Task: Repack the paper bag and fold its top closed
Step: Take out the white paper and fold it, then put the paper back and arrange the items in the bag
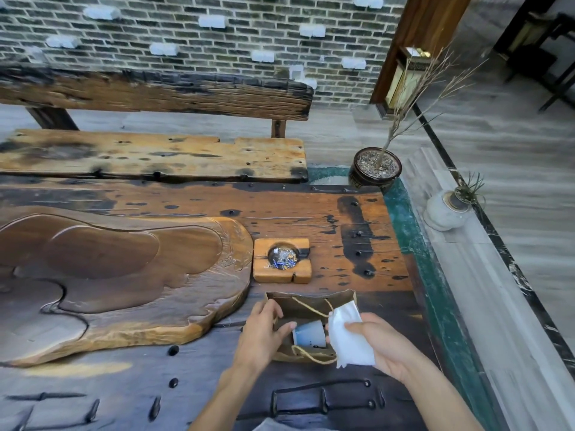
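Observation:
A brown paper bag (306,301) with twine handles stands open on the dark wooden table, near the front right. Inside it lies a white cup (309,334) on its side. My left hand (264,331) grips the bag's left rim, thumb reaching in toward the cup. My right hand (384,346) holds a white folded tissue (347,335) at the bag's right edge, just above the opening.
A wooden ashtray block (281,261) with butts sits just behind the bag. A large carved wooden tea tray (124,275) fills the table's left. A bench (155,157) lies beyond. Potted plants (375,169) and a small vase (448,209) stand off the table's right edge.

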Action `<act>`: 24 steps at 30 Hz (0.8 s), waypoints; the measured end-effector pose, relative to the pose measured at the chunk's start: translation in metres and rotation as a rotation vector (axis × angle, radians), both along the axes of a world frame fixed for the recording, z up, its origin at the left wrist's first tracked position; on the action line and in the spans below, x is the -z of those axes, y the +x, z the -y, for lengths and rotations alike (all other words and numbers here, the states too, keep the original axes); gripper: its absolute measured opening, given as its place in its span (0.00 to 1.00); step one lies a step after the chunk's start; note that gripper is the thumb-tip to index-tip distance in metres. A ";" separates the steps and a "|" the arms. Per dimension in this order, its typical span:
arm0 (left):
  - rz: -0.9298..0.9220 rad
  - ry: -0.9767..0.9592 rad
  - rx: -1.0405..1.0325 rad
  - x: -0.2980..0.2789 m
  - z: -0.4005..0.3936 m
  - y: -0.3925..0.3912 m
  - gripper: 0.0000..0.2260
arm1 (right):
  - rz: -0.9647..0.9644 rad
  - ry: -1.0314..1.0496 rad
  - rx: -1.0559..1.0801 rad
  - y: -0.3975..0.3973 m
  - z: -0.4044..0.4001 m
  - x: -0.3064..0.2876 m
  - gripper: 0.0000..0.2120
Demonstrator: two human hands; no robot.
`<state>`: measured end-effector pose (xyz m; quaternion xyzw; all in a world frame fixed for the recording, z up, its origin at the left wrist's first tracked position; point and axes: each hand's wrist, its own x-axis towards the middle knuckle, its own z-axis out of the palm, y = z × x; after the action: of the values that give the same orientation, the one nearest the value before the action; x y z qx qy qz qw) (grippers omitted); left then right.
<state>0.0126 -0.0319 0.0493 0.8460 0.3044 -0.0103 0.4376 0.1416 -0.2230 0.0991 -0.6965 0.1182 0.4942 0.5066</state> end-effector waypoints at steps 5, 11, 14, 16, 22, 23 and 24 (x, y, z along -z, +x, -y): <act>-0.001 -0.016 -0.042 0.003 -0.006 -0.003 0.16 | 0.018 -0.095 -0.047 -0.006 -0.028 0.033 0.11; -0.034 -0.073 -0.078 0.014 -0.012 -0.010 0.18 | -0.003 -0.192 -0.114 -0.014 -0.059 0.054 0.03; -0.018 -0.059 -0.107 0.011 -0.014 -0.010 0.16 | -0.052 -0.189 -0.091 -0.017 -0.068 0.071 0.01; -0.019 -0.049 -0.116 0.007 -0.016 -0.009 0.15 | -0.094 -0.178 -0.067 -0.018 -0.073 0.087 0.05; -0.050 -0.076 -0.117 0.008 -0.021 -0.015 0.13 | -0.135 -0.245 -0.050 -0.016 -0.095 0.124 0.11; -0.048 -0.082 -0.123 0.010 -0.022 -0.016 0.12 | -0.159 -0.242 -0.080 -0.013 -0.096 0.148 0.12; -0.040 -0.084 -0.127 0.010 -0.023 -0.017 0.12 | -0.187 -0.228 -0.112 -0.012 -0.098 0.164 0.11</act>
<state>-0.0045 -0.0091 0.0396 0.8054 0.3654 -0.0122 0.4665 0.1301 -0.1254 -0.0650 -0.7060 0.1811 0.5675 0.3829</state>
